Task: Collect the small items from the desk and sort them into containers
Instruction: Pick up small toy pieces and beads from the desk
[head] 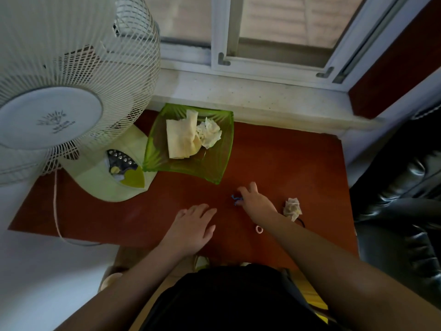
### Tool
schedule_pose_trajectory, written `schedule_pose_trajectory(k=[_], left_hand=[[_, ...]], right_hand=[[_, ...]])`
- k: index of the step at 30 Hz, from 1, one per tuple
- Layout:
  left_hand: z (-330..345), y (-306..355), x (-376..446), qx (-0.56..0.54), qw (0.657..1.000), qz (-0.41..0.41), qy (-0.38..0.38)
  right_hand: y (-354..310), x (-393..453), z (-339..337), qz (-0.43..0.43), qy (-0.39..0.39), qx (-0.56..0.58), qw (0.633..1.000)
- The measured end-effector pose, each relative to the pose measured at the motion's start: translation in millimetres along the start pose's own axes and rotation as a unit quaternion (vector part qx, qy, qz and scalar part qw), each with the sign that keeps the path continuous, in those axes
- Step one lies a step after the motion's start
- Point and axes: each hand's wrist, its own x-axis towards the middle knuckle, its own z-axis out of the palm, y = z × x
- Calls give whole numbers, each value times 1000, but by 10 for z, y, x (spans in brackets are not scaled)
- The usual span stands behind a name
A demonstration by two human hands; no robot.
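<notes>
— Blue, thin and twisty, that small blue elastic band (235,199); it lies on the reddish-brown wooden surface (286,158), right at the tips of the right hand (256,201).

— Is it picked up already?

— I can't tell. The fingers (248,189) are curled down over it, and only a looped bit pokes out on their left side. Whether they've pinched it or just touch it is hidden. Any long axis is too bunched to judge.

— And the other hand?

— The left hand (194,223) lies flat on the surface, fingers together and stretched forward, holding nothing. It's near the band too, just to its left, but the right hand is plainly the closer one.

— Where would it go?

— My guess is the square translucent green plastic dish (214,168) further in toward the window, holding a folded cream paper napkin (180,137) and a crumpled white tissue (210,132). It sits beyond the fingers and a little left, so it's a short reach forward.

— Anything else loose?

— A crumpled beige paper wad (292,207) just right of the right wrist, a small pink coiled hair tie (259,229) beside the forearm, and a thin black band (301,222) half hidden behind that arm. Soft, light things, all of them. The white desk fan (71,111) with a wire grille crowds the left.
</notes>
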Motion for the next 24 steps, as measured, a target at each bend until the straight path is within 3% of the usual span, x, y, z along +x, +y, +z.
schedule_pose_trajectory(k=[8, 11, 15, 18, 21, 24], left_hand=[[-6, -62, -35, 9, 999, 33, 13], [-21, -45, -18, 16, 998, 52, 14], [-20, 6, 41, 26, 996, 83, 17], [-15, 83, 114, 28, 993, 111, 11], [11, 157, 199, 20, 991, 131, -2], [19, 237, 267, 27, 989, 143, -8]], right_hand=[[-44, -11, 48, 0, 28, -56, 998], [-6, -60, -40, 48, 65, 89, 993], [101, -298, -151, 137, 118, 263, 948], [201, -500, -134, 177, 136, 313, 923], [317, -667, -48, 186, 119, 288, 932], [369, -863, 30, 233, 143, 385, 881]])
